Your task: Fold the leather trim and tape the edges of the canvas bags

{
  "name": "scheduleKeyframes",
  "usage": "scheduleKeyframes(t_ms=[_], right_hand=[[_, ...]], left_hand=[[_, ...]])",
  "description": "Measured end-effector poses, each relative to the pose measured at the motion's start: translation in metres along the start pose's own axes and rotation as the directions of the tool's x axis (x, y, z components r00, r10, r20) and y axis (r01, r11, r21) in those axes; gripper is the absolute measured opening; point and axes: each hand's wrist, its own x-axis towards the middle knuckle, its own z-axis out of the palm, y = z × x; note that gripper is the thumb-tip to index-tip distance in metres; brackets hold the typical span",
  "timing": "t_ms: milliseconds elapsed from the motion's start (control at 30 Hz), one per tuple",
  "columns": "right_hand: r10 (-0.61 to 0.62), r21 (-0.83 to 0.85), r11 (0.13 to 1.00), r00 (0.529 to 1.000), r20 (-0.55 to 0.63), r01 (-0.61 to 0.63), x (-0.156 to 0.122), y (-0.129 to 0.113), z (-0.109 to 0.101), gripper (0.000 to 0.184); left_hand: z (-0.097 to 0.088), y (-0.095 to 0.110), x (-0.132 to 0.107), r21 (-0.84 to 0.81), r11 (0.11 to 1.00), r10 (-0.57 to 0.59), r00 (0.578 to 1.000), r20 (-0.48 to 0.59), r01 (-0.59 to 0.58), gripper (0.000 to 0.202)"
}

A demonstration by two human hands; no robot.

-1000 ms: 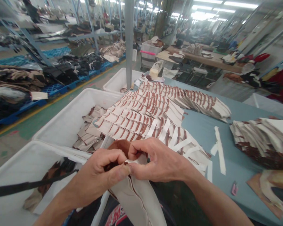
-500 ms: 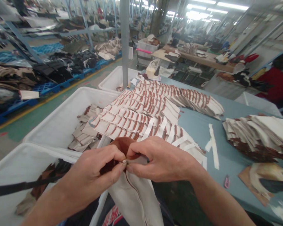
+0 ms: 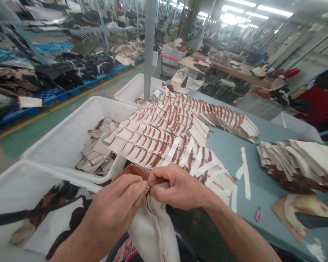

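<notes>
From my feed on the head camera, I see the cream piece (image 3: 154, 229) hanging in front of the wearer, between the body and the blue-grey table (image 3: 229, 153), its upper end held up and the rest dropping toward the lap. Its long axis runs from the fingers down toward the wearer, slanting slightly right, and its lower end leaves the bottom of my view.

It looks smooth and pale, with a dark, reddish-edged seam (image 3: 155, 217) running lengthwise down it. At the top, a reddish-brown part (image 3: 133, 171) curves up behind the knuckles — suede-like, as far as I can judge through this soft picture.

The left hand (image 3: 116, 198) has its fingers closed in a pinch on the upper edge; the right hand (image 3: 177, 185) pinches the same edge just beside it, thumb and curled forefinger together. The exact spot between the fingertips is hidden from me.

Beyond the hands, overlapping rows of cream pieces (image 3: 164, 123) cover part of the table — white strips (image 3: 187, 152) lie across the nearest ones.
</notes>
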Motion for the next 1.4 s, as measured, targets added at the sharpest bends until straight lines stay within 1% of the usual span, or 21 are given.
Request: scheduleKeyframes(t_ms=[100,200,267,367,433,500,633,700,733,767,833,867,933,1033,1133,1267,1333,1400], right_hand=[[0.072,0.157,0.985,0.997,0.037,-0.077,0.000,0.004,0.003,0.006],[0.095,0.287,0.952,0.994,0.051,-0.106,0.000,0.005,0.006,0.006],[0.098,0.371,0.922,0.994,0.046,-0.108,-0.001,0.004,0.007,0.015],[0.080,0.515,0.850,0.994,0.079,-0.109,-0.004,0.003,0.007,0.036],[0.043,0.565,0.819,0.992,0.119,-0.103,-0.006,0.003,0.005,0.047],[0.020,0.565,0.820,0.991,0.130,-0.091,-0.007,0.004,0.003,0.055],[0.043,0.521,0.851,0.997,0.064,-0.070,-0.010,0.002,0.003,0.061],[0.034,0.462,0.886,0.999,0.014,-0.036,-0.012,0.001,0.003,0.058],[0.016,0.407,0.913,1.000,-0.017,-0.008,-0.013,0.001,0.003,0.055],[-0.009,0.339,0.941,0.999,-0.046,0.025,-0.014,0.002,0.004,0.051],[-0.085,0.206,0.974,0.993,-0.079,0.099,-0.017,0.004,0.004,0.042],[-0.125,0.157,0.978,0.989,-0.082,0.137,-0.018,0.005,0.005,0.038],[-0.204,0.092,0.973,0.977,-0.070,0.210,-0.019,0.008,0.005,0.034],[-0.277,0.028,0.960,0.960,-0.043,0.278,-0.020,0.010,0.005,0.033],[-0.305,-0.010,0.952,0.952,-0.018,0.305,-0.021,0.007,0.003,0.033],[-0.312,-0.084,0.946,0.950,0.015,0.313,-0.024,-0.003,-0.002,0.028],[-0.338,-0.161,0.928,0.941,0.009,0.335,-0.025,-0.006,-0.003,0.024],[-0.388,-0.280,0.886,0.922,-0.006,0.371,-0.024,-0.008,-0.003,0.022]], left_hand=[[0.003,-0.001,-0.007,0.036,0.999,0.029,0.999,-0.029,-0.028,0.022],[0.002,0.002,-0.013,0.110,0.991,0.078,0.996,-0.044,-0.073,0.020],[0.002,0.003,-0.018,0.144,0.987,0.087,0.994,-0.059,-0.077,0.024],[0.006,0.002,-0.027,0.122,0.990,0.080,0.996,-0.046,-0.074,0.039],[0.013,0.002,-0.031,0.087,0.993,0.085,0.993,-0.077,-0.078,0.048],[0.021,0.003,-0.033,0.064,0.994,0.093,0.986,-0.139,-0.084,0.053],[0.033,0.006,-0.036,0.041,0.997,0.070,0.978,-0.198,-0.063,0.055],[0.033,0.007,-0.037,-0.009,0.999,0.038,0.982,-0.183,-0.040,0.054],[0.031,0.008,-0.036,-0.052,0.998,0.010,0.987,-0.161,-0.019,0.052],[0.027,0.009,-0.034,-0.110,0.994,-0.037,0.992,-0.123,0.023,0.050],[0.017,0.010,-0.027,-0.243,0.962,-0.139,0.989,-0.056,0.122,0.042],[0.011,0.011,-0.021,-0.308,0.935,-0.192,0.981,-0.022,0.176,0.037],[0.001,0.012,-0.008,-0.418,0.875,-0.253,0.967,0.032,0.243,0.029],[-0.010,0.011,0.008,-0.503,0.798,-0.306,0.942,0.139,0.333,0.022],[-0.016,0.010,0.016,-0.504,0.766,-0.341,0.917,0.207,0.398,0.021],[-0.024,0.007,0.022,-0.424,0.791,-0.344,0.894,0.289,0.441,0.018],[-0.027,0.004,0.025,-0.375,0.813,-0.322,0.881,0.347,0.445,0.019],[-0.027,0.001,0.027,-0.334,0.834,-0.285,0.861,0.421,0.439,0.024]])
